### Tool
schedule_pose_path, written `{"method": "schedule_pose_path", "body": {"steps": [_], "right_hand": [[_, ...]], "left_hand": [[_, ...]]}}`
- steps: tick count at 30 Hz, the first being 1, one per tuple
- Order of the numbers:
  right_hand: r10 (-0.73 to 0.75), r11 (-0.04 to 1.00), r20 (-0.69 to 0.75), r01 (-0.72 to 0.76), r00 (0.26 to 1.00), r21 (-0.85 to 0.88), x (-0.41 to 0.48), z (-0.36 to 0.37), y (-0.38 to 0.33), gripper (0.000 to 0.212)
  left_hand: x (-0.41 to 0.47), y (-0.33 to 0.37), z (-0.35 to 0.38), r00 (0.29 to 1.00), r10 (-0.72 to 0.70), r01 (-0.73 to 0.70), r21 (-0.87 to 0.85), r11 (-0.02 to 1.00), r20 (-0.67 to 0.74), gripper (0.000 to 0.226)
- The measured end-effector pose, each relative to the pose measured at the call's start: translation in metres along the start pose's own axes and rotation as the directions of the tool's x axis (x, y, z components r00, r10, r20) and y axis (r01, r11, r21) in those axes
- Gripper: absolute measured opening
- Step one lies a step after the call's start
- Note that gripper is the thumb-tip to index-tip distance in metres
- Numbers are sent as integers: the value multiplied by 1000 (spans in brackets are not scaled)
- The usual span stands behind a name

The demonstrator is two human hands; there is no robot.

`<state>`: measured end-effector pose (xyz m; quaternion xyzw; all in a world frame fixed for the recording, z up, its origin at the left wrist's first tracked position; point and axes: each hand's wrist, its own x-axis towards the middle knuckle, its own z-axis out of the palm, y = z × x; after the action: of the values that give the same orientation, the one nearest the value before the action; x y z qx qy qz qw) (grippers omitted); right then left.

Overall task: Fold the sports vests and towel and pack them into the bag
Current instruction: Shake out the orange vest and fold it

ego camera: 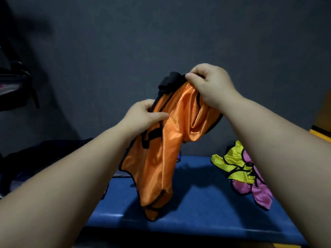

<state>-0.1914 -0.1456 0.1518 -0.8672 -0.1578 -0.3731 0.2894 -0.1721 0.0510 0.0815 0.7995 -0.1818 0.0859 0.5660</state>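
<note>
An orange sports vest (pixel 166 151) with black trim hangs bunched in the air above a blue mat (pixel 197 212). My left hand (pixel 143 115) grips its left edge near a black strap. Higher up, my right hand (pixel 209 85) pinches the black trim at the vest's top. The vest's lower end touches the mat. A yellow vest (pixel 231 161) and a pink vest (pixel 258 192) lie crumpled together on the mat's right side, partly hidden by my right forearm. No towel shows that I can tell.
Dark clothing or a bag (pixel 26 158) lies in shadow at the left. A dark shelf-like object (pixel 16 83) stands at the far left. A grey wall (pixel 161 33) fills the background. A yellow-edged object (pixel 322 133) sits at the right edge.
</note>
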Motion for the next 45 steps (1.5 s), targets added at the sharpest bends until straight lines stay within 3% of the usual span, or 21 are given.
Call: {"method": "schedule_pose_path", "body": {"steps": [3, 6, 9, 12, 17, 24, 26, 28, 35, 37, 42, 45], "right_hand": [[65, 998, -14, -65, 998, 15, -14, -2, 32, 10], [117, 989, 4, -116, 993, -89, -41, 0, 72, 16], [205, 950, 124, -167, 971, -263, -82, 8, 116, 19], [356, 895, 175, -280, 918, -347, -133, 20, 155, 21], [565, 792, 107, -501, 818, -349, -198, 24, 197, 21], [596, 770, 12, -568, 803, -290, -227, 26, 213, 24], [577, 782, -15, -557, 817, -280, -232, 28, 215, 23], [550, 801, -9, -530, 835, -278, -234, 28, 218, 21], [512, 841, 82, -481, 855, -247, -230, 24, 226, 20], [511, 845, 105, -476, 853, -246, -231, 24, 229, 20], [494, 858, 110, -464, 862, -218, -229, 22, 235, 15], [499, 858, 115, -471, 859, -205, -231, 21, 242, 15]], "left_hand": [[7, -3, 4, 981, 183, -150, 342, 927, -65, 14], [5, -25, 24, 937, 347, -289, 618, 731, 29, 16], [-12, -63, 62, 940, 298, -316, 755, 575, 166, 30], [-38, -100, 107, 945, 106, -323, 822, 470, 311, 42], [-72, -143, 145, 904, -79, -314, 779, 543, 419, 51], [-81, -161, 129, 862, -189, -209, 669, 713, 471, 82], [-79, -157, 125, 861, -242, -110, 628, 771, 448, 78], [-70, -153, 122, 875, -292, 3, 599, 801, 385, 58], [-24, -151, 119, 887, -363, 24, 756, 654, 285, 53], [-10, -158, 125, 882, -343, -30, 765, 643, 323, 51], [7, -178, 136, 791, -312, -253, 747, 615, 525, 47], [7, -186, 135, 828, -250, -306, 779, 548, 502, 27]]}}
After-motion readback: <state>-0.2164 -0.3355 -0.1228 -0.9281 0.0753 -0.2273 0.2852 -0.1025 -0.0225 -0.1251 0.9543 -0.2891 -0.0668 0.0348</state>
